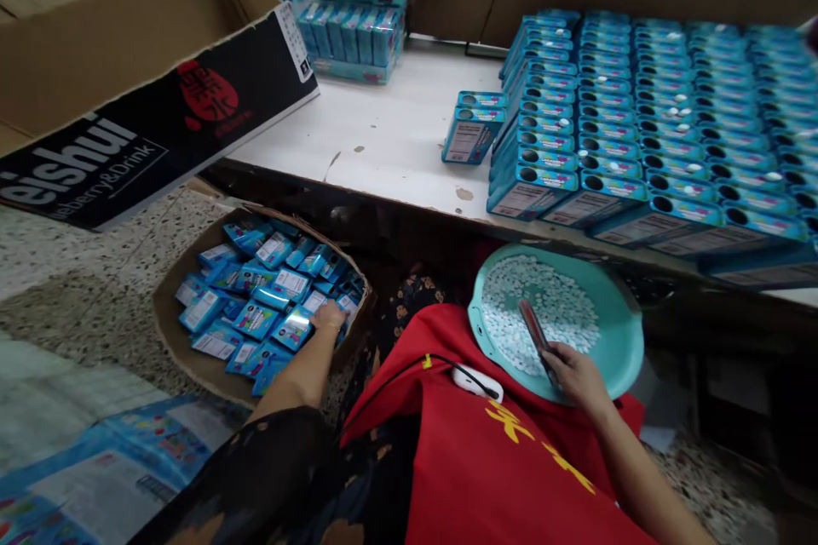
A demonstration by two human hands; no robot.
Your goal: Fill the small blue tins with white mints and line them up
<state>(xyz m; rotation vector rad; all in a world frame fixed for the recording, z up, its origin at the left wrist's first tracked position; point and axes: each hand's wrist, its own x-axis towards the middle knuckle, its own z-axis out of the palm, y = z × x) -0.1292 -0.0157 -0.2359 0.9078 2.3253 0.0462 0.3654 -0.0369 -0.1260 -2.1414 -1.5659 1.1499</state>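
My left hand (329, 317) reaches into a cardboard carton (172, 332) on the floor, among many small blue boxes (256, 319); its fingers are mostly hidden, and whether it grips one cannot be seen. In my right hand (572, 370) is a dark reddish, narrow tool (534, 328), held over a turquoise basin (623, 336). Small white pellets (555, 298) cover much of the basin's bottom. The basin rests at my lap, over a red apron (466, 451).
Rows of upright blue boxes with round dark holes (594, 128) fill the right of a white table (389, 119). Two boxes (473, 132) stand left of them. A large open carton (159, 94) juts in at upper left. Wrapped packs (351, 34) stand at the back.
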